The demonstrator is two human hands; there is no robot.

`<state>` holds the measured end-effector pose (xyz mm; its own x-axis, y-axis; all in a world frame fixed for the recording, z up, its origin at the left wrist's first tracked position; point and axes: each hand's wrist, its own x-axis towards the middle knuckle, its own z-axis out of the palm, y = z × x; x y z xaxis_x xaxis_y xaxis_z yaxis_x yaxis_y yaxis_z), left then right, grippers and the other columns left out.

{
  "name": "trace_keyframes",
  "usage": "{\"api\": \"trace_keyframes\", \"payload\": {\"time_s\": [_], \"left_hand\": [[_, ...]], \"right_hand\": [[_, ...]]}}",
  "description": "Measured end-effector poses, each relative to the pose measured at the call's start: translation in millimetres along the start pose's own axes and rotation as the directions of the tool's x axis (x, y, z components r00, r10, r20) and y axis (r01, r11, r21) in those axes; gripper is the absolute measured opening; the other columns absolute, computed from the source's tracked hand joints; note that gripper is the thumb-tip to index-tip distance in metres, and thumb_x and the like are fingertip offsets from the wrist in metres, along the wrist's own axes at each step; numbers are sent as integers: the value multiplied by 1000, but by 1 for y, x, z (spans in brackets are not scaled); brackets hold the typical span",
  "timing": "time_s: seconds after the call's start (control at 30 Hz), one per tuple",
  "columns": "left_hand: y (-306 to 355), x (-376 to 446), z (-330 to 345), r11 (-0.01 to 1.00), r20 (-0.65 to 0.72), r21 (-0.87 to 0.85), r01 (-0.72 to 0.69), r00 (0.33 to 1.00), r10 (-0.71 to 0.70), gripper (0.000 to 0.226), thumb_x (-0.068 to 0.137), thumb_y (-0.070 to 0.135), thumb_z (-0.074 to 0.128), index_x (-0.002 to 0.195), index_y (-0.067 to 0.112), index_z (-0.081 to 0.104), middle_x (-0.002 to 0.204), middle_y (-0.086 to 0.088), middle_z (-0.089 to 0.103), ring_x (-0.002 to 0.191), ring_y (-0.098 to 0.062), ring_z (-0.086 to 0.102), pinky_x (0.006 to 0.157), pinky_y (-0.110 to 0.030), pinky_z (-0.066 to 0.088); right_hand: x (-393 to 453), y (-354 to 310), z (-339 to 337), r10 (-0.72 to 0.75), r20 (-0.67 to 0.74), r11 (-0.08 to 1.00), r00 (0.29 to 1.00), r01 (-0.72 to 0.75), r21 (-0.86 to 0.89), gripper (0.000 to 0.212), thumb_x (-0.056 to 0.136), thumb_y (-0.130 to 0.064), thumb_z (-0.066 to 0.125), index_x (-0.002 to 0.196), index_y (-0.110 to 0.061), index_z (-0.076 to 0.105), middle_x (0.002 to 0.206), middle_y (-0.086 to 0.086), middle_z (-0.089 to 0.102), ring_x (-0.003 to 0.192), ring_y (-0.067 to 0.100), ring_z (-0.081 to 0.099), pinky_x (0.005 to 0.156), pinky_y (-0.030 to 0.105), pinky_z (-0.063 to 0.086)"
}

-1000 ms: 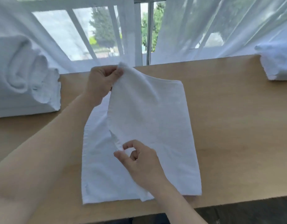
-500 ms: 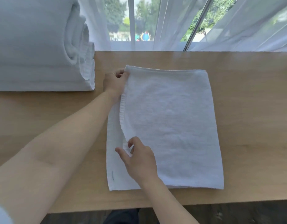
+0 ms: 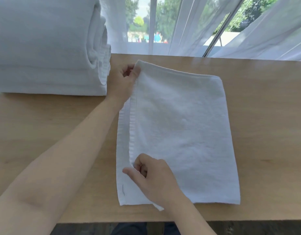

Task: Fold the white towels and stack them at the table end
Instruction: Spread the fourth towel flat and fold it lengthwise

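A white towel (image 3: 183, 129) lies on the wooden table (image 3: 61, 133), folded in two with its top layer stopping a little short of the lower layer's left edge. My left hand (image 3: 124, 82) pinches the far left corner of the top layer. Near the front, my right hand (image 3: 149, 177) pinches the same layer's left edge between thumb and curled fingers. A tall stack of folded white towels (image 3: 44, 48) sits at the table's far left end.
Sheer white curtains (image 3: 188, 26) and a window run behind the table's far edge. The table's front edge (image 3: 248, 219) is close to my body. Bare wood shows to the right of the towel.
The top layer has been drawn further left and laid flatter over the lower layer. Both hands moved left with its edge. The view has shifted left, and the right-hand pile has gone out of view.
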<state>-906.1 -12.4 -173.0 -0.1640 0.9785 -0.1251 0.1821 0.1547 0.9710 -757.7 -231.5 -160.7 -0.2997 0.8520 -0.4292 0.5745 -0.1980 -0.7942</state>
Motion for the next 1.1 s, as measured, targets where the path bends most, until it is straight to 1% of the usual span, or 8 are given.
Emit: {"api": "trace_keyframes", "payload": {"time_s": [0.17,0.27,0.37,0.47,0.57,0.8,0.97,1.1], "left_hand": [[-44,-5,-13,974,-70,136,179,983,-170,11,99,28,63,96,21,71,90,2,72,89,-20,70,87,-44,58],[-38,-4,-8,973,-66,103,207,977,-201,15,101,28,59,92,21,68,91,-1,71,84,-20,66,86,-50,57],[-26,0,-8,983,-96,118,142,987,-131,15,99,36,59,88,30,68,84,11,73,82,-10,69,79,-34,59],[-23,2,-14,959,-158,274,74,987,-31,18,99,37,58,88,26,67,70,18,65,64,7,60,60,-12,45],[-36,2,-15,908,-171,384,166,979,-107,23,102,32,56,100,14,69,82,5,65,78,-11,59,68,-26,44],[-34,5,-17,908,-152,363,210,975,-165,22,102,33,54,108,15,66,101,1,70,98,-21,66,88,-36,54],[-29,-40,-24,960,-82,254,118,992,-100,50,96,26,68,140,14,48,123,11,57,107,-3,59,85,-5,46],[-42,-121,-31,878,29,467,-103,994,101,39,99,20,61,136,13,53,137,-2,55,126,-17,51,109,-37,41]], "right_hand": [[15,-2,19,55,94,987,994,-40,-158,38,96,-60,50,81,-25,48,66,-7,53,58,11,46,54,25,37],[12,-5,12,99,83,995,992,-98,-20,38,96,-58,52,77,-25,49,59,-8,49,50,6,41,52,23,35],[1,-3,-9,74,-11,963,997,-69,259,44,91,-64,54,74,-24,49,48,-8,41,43,9,33,47,23,29],[-1,-14,0,19,27,988,999,-22,150,43,91,-69,49,73,-30,47,50,-9,45,44,9,37,46,19,31],[9,-18,34,61,80,997,995,-58,-43,36,98,-58,49,81,-27,47,62,-8,50,53,7,43,53,24,40],[21,-7,63,115,44,992,992,-117,38,27,97,-54,53,90,-28,54,66,-11,57,61,5,53,60,20,42],[19,-3,49,159,178,944,971,-202,260,19,100,-42,51,92,-28,60,72,0,69,62,16,66,58,33,56],[20,3,15,175,-47,902,983,-141,409,12,99,-28,54,92,-32,64,70,-4,68,56,9,63,48,23,49]]}}
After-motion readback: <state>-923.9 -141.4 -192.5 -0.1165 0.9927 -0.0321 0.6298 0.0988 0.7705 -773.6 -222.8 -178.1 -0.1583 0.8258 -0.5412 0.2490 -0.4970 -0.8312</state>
